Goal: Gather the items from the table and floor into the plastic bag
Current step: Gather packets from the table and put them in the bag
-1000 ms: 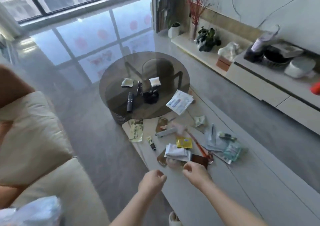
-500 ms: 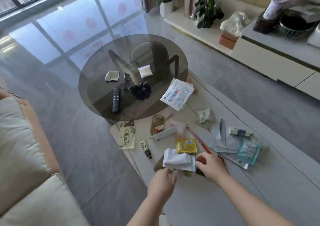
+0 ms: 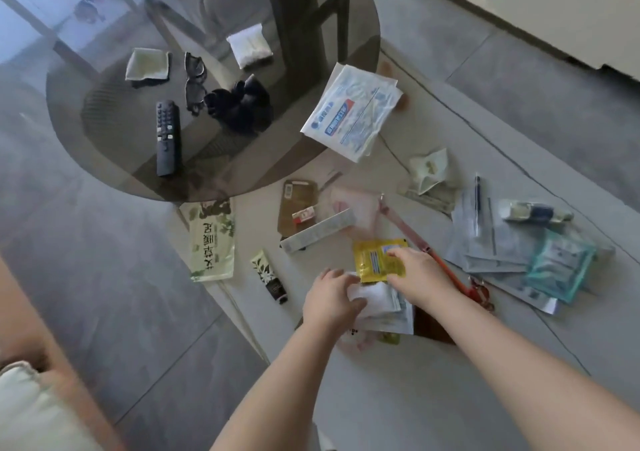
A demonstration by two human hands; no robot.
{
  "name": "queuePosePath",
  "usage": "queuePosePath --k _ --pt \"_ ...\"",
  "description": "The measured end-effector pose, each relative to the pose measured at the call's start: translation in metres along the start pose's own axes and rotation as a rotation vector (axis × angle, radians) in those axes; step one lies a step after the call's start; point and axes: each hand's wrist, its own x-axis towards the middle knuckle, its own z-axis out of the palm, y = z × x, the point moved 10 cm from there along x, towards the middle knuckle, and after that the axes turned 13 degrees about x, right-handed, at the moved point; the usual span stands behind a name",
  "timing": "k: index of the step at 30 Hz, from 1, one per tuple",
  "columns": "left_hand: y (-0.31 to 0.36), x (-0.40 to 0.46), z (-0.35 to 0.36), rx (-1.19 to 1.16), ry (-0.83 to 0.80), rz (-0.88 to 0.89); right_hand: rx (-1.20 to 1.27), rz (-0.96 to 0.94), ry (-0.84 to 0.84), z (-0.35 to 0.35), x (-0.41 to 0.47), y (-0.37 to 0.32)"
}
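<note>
Loose items lie scattered on a pale low table (image 3: 398,398). My left hand (image 3: 330,300) grips a stack of white packets (image 3: 377,300) at the table's near side. My right hand (image 3: 420,274) pinches the lower corner of a yellow sachet (image 3: 372,260) just above that stack. Around them lie a green-printed pouch (image 3: 212,241), a small tube (image 3: 268,274), a long white box (image 3: 318,230), a brown packet (image 3: 296,204), a red pen (image 3: 446,267), teal and grey sachets (image 3: 557,265) and a large white-blue packet (image 3: 351,111). No plastic bag is in view.
A round dark glass table (image 3: 311,10) holds a remote (image 3: 168,137), glasses (image 3: 194,81), a black scrunchie (image 3: 240,104) and two white cloth pieces. Grey tiled floor lies on the left, a cream sofa cushion (image 3: 31,412) at the bottom left, a low cabinet at the top right.
The view has tilted down and closer to the table. Both hands have reached forward from the table's edge: the left onto the white packets, the right onto the yellow sachet.
</note>
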Motion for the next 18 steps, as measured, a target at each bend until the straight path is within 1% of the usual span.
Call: queuePosePath --k 3,6,10,14,16,18 --pt "-0.001 0.018 0.013 0.016 -0.045 0.034 -0.067 -0.043 -0.035 0.017 0.023 0.003" --pt "-0.002 0.025 0.023 0.006 -0.049 0.042 -0.153 -0.026 -0.097 0.034 0.031 0.009" --pt "-0.002 0.028 0.025 0.094 -0.004 0.033 -0.22 -0.016 -0.019 0.033 0.032 0.012" --pt "0.0 0.029 0.022 0.193 0.001 0.017 -0.319 -0.101 0.064 0.024 0.029 0.004" --pt "-0.001 0.027 0.018 0.233 0.014 0.001 -0.329 -0.088 0.074 0.017 0.026 0.008" --pt "-0.003 0.024 0.014 0.255 0.032 -0.021 -0.271 -0.086 0.036 0.016 0.025 0.017"
